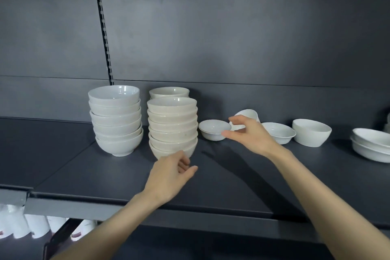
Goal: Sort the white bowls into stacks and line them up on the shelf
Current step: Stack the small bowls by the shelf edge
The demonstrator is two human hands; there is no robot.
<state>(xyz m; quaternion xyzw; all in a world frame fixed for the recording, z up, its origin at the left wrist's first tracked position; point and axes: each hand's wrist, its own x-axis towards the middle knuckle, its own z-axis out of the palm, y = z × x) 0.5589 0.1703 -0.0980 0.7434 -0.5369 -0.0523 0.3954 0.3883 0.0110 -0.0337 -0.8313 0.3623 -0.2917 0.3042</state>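
Two tall stacks [118, 120] stood done (third behind); loose bowls [278, 132] remained. My right hand [249, 133] spread, nearing small bowl [214, 130]; left hand [171, 172] empty, loosely curled.

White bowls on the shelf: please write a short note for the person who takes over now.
Left hand: open, empty, at the foot of the front stack.
Right hand: open, holds nothing, reaching at the small bowl; a tilted bowl lies behind it.
Done: tall stack on the left, the front stack and another stack behind it.
Left: the small bowl, tilted bowl, shallow bowl, deep bowl and a pair of bowls at far right still need sorting and lining up.
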